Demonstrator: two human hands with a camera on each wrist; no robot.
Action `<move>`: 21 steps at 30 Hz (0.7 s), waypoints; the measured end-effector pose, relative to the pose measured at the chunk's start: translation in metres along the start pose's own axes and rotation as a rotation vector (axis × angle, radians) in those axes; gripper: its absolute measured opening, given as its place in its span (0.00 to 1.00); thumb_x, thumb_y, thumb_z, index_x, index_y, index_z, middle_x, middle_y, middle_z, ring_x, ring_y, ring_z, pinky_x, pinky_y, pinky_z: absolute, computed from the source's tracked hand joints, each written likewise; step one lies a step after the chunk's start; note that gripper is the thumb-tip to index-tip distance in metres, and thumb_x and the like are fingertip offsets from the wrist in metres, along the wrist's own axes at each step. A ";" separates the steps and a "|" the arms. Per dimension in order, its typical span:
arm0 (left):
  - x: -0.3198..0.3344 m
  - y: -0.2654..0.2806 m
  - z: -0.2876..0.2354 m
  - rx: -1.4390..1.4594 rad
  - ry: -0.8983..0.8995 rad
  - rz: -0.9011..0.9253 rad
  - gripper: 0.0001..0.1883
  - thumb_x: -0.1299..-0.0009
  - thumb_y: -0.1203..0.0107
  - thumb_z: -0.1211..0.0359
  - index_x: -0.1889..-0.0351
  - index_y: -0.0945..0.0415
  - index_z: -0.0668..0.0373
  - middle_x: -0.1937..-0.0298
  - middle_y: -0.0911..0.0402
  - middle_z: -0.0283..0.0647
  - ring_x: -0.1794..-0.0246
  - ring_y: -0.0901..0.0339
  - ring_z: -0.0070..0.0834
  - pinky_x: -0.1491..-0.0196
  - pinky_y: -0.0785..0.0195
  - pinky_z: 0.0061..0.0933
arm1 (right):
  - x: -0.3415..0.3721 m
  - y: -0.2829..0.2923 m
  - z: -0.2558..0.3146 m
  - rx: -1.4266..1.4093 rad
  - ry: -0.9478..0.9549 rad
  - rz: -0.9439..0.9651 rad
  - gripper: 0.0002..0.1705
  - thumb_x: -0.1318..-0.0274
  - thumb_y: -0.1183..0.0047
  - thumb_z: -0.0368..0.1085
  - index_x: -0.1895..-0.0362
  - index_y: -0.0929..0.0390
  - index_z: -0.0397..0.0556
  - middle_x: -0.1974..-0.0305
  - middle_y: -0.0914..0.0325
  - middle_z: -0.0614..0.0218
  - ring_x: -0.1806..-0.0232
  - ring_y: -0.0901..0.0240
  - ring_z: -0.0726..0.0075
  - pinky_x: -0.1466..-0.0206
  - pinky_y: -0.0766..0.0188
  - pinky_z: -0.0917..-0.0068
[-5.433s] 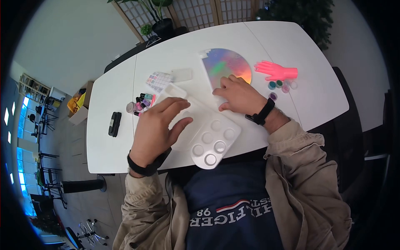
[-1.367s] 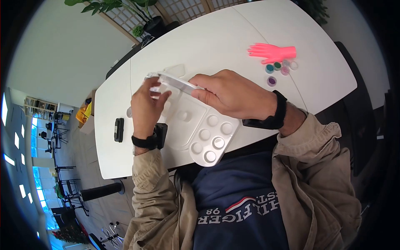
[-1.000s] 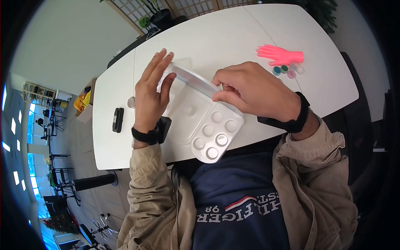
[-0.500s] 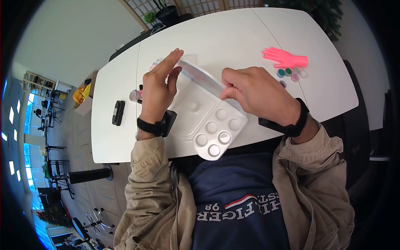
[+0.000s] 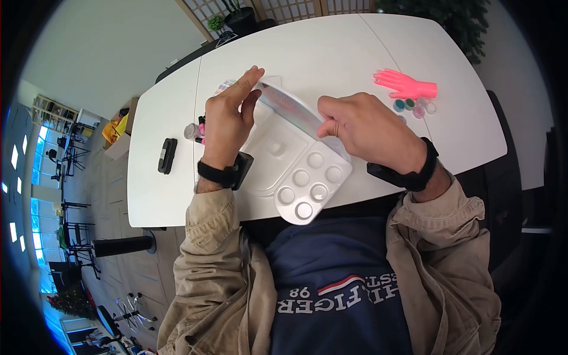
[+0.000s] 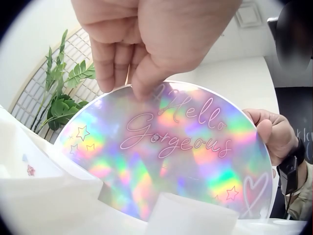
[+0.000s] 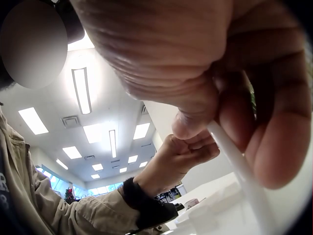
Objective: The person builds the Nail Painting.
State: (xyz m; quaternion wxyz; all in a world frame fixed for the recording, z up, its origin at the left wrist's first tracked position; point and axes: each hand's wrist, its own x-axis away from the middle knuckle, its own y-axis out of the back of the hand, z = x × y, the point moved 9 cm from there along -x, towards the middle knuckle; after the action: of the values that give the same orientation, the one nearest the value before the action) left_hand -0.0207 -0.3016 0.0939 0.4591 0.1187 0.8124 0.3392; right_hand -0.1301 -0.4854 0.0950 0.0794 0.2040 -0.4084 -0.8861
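Observation:
A half-round iridescent plate (image 5: 290, 111) stands on edge along the back side of a white moulded tray (image 5: 269, 171). "Hello Gorgeous" is written on its shiny face (image 6: 190, 161) in the left wrist view. The left hand (image 5: 228, 124) pinches its upper edge, thumb on the shiny face and fingers behind. At the plate's other end, the right hand (image 5: 373, 131) grips the rim between thumb and curled fingers; the right wrist view shows the white rim (image 7: 237, 164) under that thumb. Several round wells lie at the tray's near right end.
A pink model hand (image 5: 408, 86) and several small pots (image 5: 419, 112) are at the right. Left of the tray stand a jar (image 5: 191, 131) and small bottles (image 5: 201, 141), partly behind the left hand. Further left lies a black object (image 5: 167, 155). A clear piece (image 5: 271, 80) is behind the plate.
The plate, earlier flat on the table, is now upright at the tray. Both hands have come to it, and the left fingers have straightened. Over the last half second the hands barely moved.

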 end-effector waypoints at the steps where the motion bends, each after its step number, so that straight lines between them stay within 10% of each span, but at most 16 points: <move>1: 0.000 0.000 0.000 -0.004 0.000 0.002 0.26 0.24 0.32 0.80 0.29 0.12 0.52 0.36 0.07 0.44 0.37 0.08 0.42 0.37 0.14 0.35 | 0.000 -0.001 0.000 -0.002 -0.002 0.000 0.06 0.31 0.41 0.25 0.62 0.25 0.38 0.61 0.06 0.50 0.55 0.07 0.43 0.57 0.14 0.54; 21: -0.007 0.000 0.007 -0.014 0.041 0.003 0.20 0.22 0.32 0.75 0.33 0.09 0.50 0.50 0.05 0.49 0.57 0.04 0.41 0.51 0.15 0.32 | -0.004 -0.007 -0.011 -0.026 -0.062 0.029 0.02 0.35 0.43 0.23 0.60 0.23 0.39 0.61 0.07 0.46 0.55 0.08 0.39 0.57 0.16 0.50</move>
State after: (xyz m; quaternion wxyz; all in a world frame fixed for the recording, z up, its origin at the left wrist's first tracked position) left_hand -0.0110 -0.3013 0.0959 0.4428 0.1099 0.8191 0.3478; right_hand -0.1216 -0.4876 0.0842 0.0822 0.1696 -0.4022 -0.8959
